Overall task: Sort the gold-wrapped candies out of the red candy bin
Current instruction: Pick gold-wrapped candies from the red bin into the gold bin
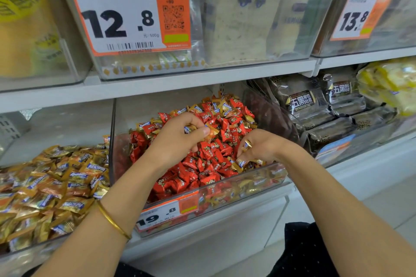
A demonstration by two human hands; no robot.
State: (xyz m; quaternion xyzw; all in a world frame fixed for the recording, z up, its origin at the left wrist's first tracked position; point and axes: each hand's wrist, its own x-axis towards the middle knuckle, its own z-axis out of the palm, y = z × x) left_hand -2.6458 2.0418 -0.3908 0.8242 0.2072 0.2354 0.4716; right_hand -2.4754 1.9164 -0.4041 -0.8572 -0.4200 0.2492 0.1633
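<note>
A clear bin [225, 202] on the lower shelf is full of red-wrapped candies [209, 148] with gold-wrapped candies [227, 108] mixed in, mostly at the back and along the front right. My left hand [177, 139] is over the middle of the bin, fingers closed on gold-wrapped candies held between thumb and fingers. My right hand [258, 146] is at the bin's right front, fingers pinched on gold-wrapped candies [246, 145]. A gold bangle [112, 220] circles my left wrist.
To the left, a neighbouring bin [45, 186] holds a heap of gold-wrapped candies. Dark bread packets [319, 108] fill the bin on the right. The upper shelf carries clear bins with orange price tags [130, 13]. A 19.8 price tag [166, 211] is on the red bin's front.
</note>
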